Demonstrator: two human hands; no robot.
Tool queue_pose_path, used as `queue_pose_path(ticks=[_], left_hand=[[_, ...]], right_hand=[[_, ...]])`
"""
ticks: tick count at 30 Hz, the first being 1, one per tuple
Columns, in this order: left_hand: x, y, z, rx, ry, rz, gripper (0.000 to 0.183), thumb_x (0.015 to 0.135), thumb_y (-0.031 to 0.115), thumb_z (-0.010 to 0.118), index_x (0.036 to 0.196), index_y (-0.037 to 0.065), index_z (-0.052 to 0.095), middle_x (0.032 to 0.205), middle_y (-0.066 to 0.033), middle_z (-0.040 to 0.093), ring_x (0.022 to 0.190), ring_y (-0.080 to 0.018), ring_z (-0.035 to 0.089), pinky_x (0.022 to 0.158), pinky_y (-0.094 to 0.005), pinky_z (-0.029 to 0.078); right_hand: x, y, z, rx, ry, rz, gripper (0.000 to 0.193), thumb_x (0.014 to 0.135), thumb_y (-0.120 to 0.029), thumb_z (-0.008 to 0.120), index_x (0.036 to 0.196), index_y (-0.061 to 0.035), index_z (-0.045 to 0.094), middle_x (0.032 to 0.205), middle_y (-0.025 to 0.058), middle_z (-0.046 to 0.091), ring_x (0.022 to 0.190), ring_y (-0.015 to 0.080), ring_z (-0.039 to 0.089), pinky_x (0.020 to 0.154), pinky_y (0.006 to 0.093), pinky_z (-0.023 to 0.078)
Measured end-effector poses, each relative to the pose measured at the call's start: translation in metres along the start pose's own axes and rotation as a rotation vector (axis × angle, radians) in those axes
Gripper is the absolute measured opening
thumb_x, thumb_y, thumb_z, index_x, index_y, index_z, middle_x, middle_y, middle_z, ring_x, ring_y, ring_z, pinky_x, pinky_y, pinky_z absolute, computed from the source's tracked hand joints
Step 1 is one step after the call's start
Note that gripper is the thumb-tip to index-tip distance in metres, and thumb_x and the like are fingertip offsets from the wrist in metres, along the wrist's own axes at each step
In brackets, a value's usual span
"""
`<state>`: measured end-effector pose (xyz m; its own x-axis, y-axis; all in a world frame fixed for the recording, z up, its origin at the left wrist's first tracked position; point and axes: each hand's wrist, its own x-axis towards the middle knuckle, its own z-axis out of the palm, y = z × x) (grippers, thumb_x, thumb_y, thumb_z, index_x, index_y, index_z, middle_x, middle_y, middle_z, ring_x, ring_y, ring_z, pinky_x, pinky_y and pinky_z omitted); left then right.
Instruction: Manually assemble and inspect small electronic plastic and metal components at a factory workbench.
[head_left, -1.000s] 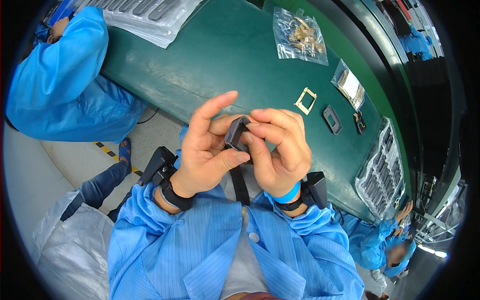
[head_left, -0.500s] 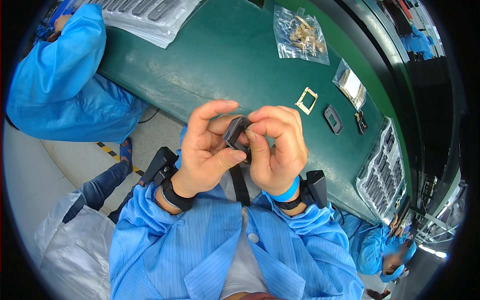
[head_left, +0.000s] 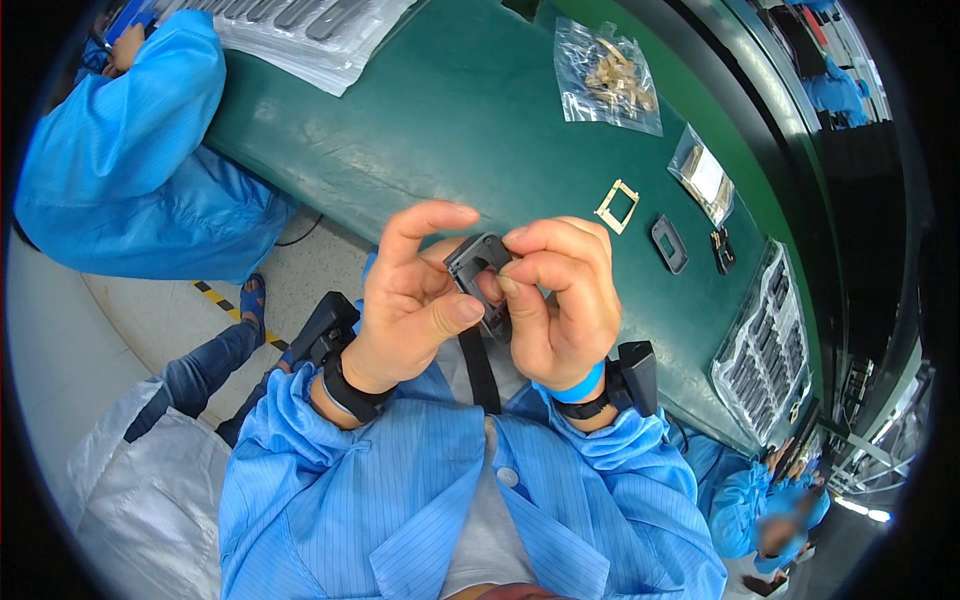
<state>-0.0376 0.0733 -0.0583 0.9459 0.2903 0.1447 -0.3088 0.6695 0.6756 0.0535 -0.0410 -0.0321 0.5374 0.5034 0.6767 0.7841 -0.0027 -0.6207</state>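
Note:
A small dark grey plastic housing [head_left: 468, 262] with an opening through its middle is held up in front of my chest, tilted. My left hand [head_left: 400, 310] grips its left side, the thumb along the lower edge and the index finger stretched up free of it. On the other side, my right hand [head_left: 570, 305] pinches the housing with thumb and fingers near its upper right corner. A fingertip shows through the opening. Beyond my right hand, a pale metal frame [head_left: 602, 212] and a similar grey housing [head_left: 669, 245] lie on the green table [head_left: 440, 130].
A clear bag of brass-coloured parts [head_left: 620, 80] lies farther back, with a smaller labelled bag [head_left: 703, 175] and a black part [head_left: 722, 250] to its right. Trays of dark parts [head_left: 765, 345] sit at right and far left. Co-workers in blue [head_left: 120, 160] are on both sides.
The housing has been turned in my fingers, so its face and opening now show more. My right hand has shifted slightly right; the left grip stays about the same.

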Motion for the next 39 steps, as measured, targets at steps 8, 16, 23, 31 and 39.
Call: queue_pose_path(ticks=[8, 16, 23, 31, 39], left_hand=[[0.002, 0.002, -0.007, 0.176, -0.093, 0.026, 0.04, 0.087, 0.006, 0.062, 0.122, 0.001, 0.044, 0.11, -0.0081, 0.052, 0.088, -0.0112, 0.055, 0.077, -0.0232, 0.047], [0.012, 0.022, -0.002, 0.45, -0.096, -0.072, 0.036, 0.089, 0.002, 0.054, 0.122, -0.003, 0.043, 0.107, -0.0114, 0.054, 0.091, -0.0172, 0.057, 0.079, -0.028, 0.048], [0.014, 0.022, 0.004, 0.97, -0.069, 0.138, 0.022, 0.086, -0.009, 0.051, 0.106, -0.004, 0.057, 0.097, -0.0119, 0.065, 0.082, -0.015, 0.064, 0.072, -0.0251, 0.051], [0.016, 0.016, 0.01, 1.01, 0.038, 0.209, 0.021, 0.084, -0.009, 0.054, 0.103, -0.003, 0.06, 0.093, -0.0106, 0.066, 0.081, -0.0138, 0.064, 0.071, -0.0233, 0.051], [0.019, 0.015, 0.019, 1.079, 0.05, 0.187, 0.018, 0.082, -0.01, 0.055, 0.097, -0.001, 0.06, 0.084, -0.0089, 0.066, 0.074, -0.0122, 0.063, 0.063, -0.023, 0.049]], right_hand=[[-0.006, 0.0, -0.002, 0.028, 0.029, 0.075, 0.014, 0.071, 0.004, 0.066, 0.081, -0.0024, 0.059, 0.094, 0.0115, 0.06, 0.08, 0.0271, 0.055, 0.07, 0.0336, 0.045], [-0.01, 0.001, -0.001, -0.003, 0.025, 0.143, 0.012, 0.073, 0.004, 0.064, 0.082, -0.0014, 0.058, 0.094, 0.0133, 0.061, 0.08, 0.0275, 0.057, 0.068, 0.0334, 0.047], [-0.007, 0.004, 0.002, -0.033, 0.038, 0.121, 0.013, 0.073, 0.005, 0.064, 0.083, -0.0009, 0.058, 0.093, 0.014, 0.061, 0.075, 0.0267, 0.058, 0.064, 0.0319, 0.047], [-0.006, -0.002, 0.006, -0.119, 0.088, 0.141, 0.023, 0.065, 0.005, 0.068, 0.085, -0.0017, 0.06, 0.098, 0.0148, 0.061, 0.081, 0.0287, 0.059, 0.066, 0.0336, 0.049], [0.0, 0.002, -0.002, -0.327, 0.078, -0.013, 0.028, 0.062, 0.004, 0.07, 0.088, -0.0013, 0.062, 0.101, 0.0141, 0.061, 0.083, 0.0299, 0.059, 0.067, 0.0348, 0.05]])
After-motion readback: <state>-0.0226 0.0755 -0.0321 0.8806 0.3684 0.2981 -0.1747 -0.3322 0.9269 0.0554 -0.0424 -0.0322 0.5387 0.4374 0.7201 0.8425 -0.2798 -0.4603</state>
